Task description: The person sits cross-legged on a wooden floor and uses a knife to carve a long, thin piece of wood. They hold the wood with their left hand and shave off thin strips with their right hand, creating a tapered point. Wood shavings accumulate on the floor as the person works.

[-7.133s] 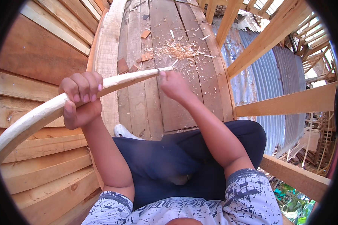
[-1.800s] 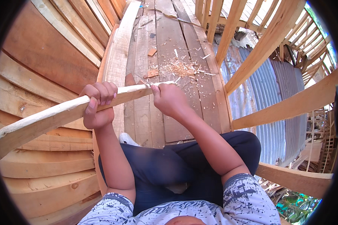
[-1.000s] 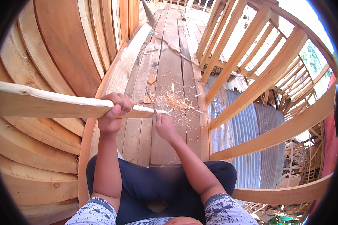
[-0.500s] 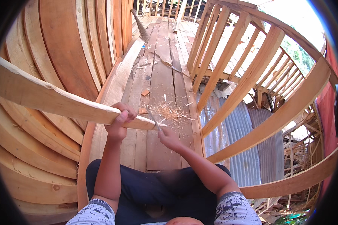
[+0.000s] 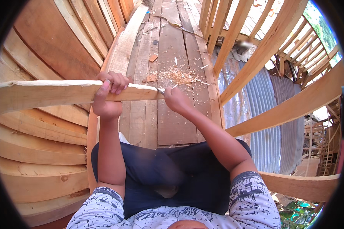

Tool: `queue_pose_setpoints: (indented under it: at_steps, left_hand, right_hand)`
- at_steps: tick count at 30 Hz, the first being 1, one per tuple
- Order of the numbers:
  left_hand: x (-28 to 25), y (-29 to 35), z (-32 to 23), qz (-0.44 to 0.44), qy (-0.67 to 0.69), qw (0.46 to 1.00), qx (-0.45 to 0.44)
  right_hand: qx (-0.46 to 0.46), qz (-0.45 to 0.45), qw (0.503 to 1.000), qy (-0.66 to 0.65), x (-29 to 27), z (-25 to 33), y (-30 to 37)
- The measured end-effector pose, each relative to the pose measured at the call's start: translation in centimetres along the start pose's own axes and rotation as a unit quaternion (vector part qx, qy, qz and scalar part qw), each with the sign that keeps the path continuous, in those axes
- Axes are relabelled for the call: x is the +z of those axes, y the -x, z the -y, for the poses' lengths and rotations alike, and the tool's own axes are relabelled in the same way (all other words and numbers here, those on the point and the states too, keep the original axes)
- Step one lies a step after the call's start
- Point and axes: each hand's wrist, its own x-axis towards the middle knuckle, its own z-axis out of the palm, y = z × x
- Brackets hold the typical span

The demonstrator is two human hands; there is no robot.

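Both hands engaged: our left hand (image 5: 107, 96) fingers wrap the wooden stick (image 5: 57, 93); our right hand (image 5: 174, 101) fingers clench a small blade (image 5: 160, 90) against its tip.

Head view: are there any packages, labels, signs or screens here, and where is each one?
None can be seen: only bare wood around the wooden stick held by the left hand, with the right hand at its tip, and wood shavings on the plank floor.

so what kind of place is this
Probably an outdoor timber boat-building yard or carpentry site. Curved wooden planks rise beside a plank walkway littered with wood shavings, open timber framing stands alongside, and corrugated metal sheeting lies below.
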Motion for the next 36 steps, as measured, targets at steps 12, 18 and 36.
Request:
queue_pose_setpoints:
  at_steps: [12, 18, 36]
  left_hand:
    - [1.0, 0.0, 0.4, 0.026, -0.015, 0.999, 0.010]
    - [1.6, -0.7, 0.8, 0.076, 0.025, 0.997, 0.018]
    - [-2.7, -2.1, 0.6, 0.213, 0.070, 0.974, 0.022]
  right_hand:
    - [-0.007, 0.018, 0.999, 0.034, -0.3, -0.6, -1.5]
    - [0.037, 0.012, 0.992, 0.116, 0.1, -10.2, -3.0]
    - [0.059, 0.098, 0.992, 0.053, -2.0, 0.6, 0.2]
